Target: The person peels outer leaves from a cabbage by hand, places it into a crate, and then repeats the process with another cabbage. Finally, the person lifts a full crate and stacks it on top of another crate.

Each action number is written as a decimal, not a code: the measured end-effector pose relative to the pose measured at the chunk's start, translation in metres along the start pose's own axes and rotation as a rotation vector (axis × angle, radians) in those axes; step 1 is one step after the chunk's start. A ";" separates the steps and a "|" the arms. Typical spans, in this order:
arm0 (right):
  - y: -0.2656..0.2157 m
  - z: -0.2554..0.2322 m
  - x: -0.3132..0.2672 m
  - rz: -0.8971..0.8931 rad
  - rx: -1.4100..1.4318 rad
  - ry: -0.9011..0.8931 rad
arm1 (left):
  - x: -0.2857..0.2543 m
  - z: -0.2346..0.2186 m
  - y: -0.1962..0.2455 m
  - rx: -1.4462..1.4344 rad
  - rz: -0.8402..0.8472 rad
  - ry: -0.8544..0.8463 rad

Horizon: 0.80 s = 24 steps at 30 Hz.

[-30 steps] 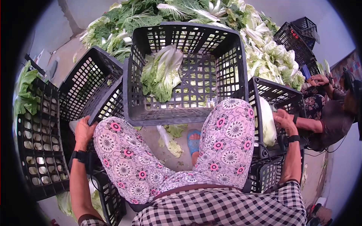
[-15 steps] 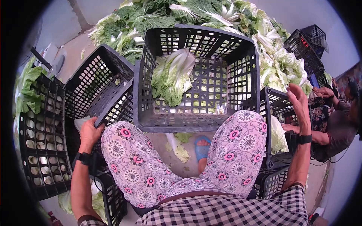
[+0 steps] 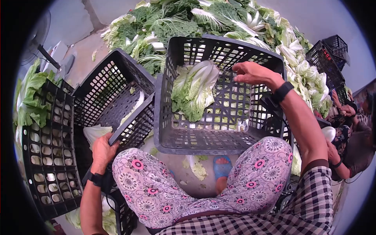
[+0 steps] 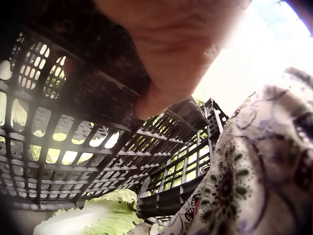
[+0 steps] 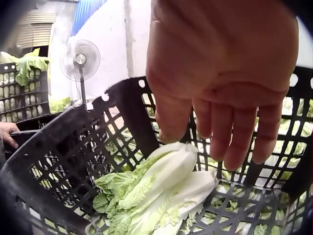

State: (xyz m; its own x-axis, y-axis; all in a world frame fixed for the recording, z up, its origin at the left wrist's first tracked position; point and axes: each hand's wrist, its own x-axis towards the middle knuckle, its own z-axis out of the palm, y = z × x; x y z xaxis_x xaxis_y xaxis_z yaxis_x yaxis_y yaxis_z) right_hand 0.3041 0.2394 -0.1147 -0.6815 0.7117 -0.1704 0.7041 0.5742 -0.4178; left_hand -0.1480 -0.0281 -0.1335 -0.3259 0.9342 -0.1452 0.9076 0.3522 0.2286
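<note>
Hands apart: the left hand (image 3: 103, 150) grips the rim of the left plastic crate (image 3: 132, 118); the right hand (image 3: 253, 73), fingers loosely extended, hovers over the middle crate (image 3: 211, 150) near napa cabbage (image 3: 197, 92).

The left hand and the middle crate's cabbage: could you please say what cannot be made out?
Left hand: cut off by the top edge, left wrist view.
Cabbage: underside hidden by its upper side, head view.
Cabbage again: partly cut off by the bottom edge, right wrist view.
</note>
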 end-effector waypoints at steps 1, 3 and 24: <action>0.009 0.010 0.015 0.124 0.145 -0.012 | 0.001 0.002 -0.004 0.010 -0.010 -0.014; 0.013 0.026 0.043 0.374 0.433 -0.047 | 0.002 -0.003 -0.001 0.009 -0.021 -0.039; -0.031 0.018 0.050 0.127 1.025 0.335 | 0.004 -0.002 -0.006 0.028 -0.009 -0.024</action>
State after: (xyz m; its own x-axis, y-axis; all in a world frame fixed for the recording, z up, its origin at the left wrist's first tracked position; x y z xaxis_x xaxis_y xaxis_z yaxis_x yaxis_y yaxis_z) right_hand 0.2453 0.2498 -0.1264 -0.4171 0.9055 -0.0773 0.1583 -0.0114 -0.9873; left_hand -0.1555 -0.0268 -0.1336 -0.3279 0.9292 -0.1707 0.9119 0.3585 0.2000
